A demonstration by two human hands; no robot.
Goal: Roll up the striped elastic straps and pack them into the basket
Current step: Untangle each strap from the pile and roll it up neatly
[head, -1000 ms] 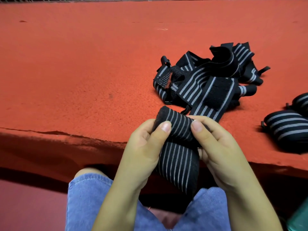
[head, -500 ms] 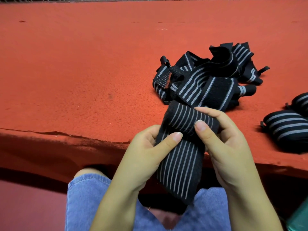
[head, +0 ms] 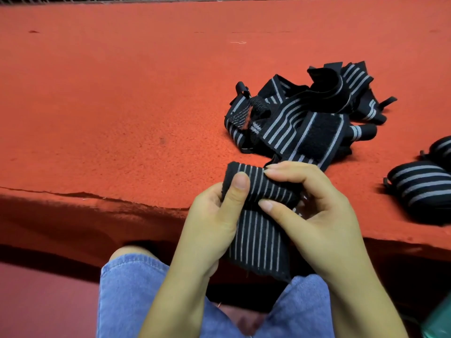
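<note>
A black elastic strap with grey stripes (head: 258, 245) is held in front of the table edge, its top end rolled into a short cylinder and its tail hanging toward my lap. My left hand (head: 214, 220) grips the roll's left end, thumb on top. My right hand (head: 314, 215) pinches the roll's right side with thumb and fingers. Behind them a tangled pile of loose striped straps (head: 305, 118) lies on the red table (head: 122, 106). Two finished rolled straps (head: 419, 189) sit at the right edge. No basket is identifiable.
The table's front edge (head: 97, 198) runs just behind my hands, with a crack along it. My knees in blue denim (head: 136, 289) are below. A blurred green object (head: 439, 320) shows at the bottom right corner. A wire grid lines the far table edge.
The roll has turned and come back level between both hands; my right fingers have curled over its top and the hanging tail is shorter than half a second ago.
</note>
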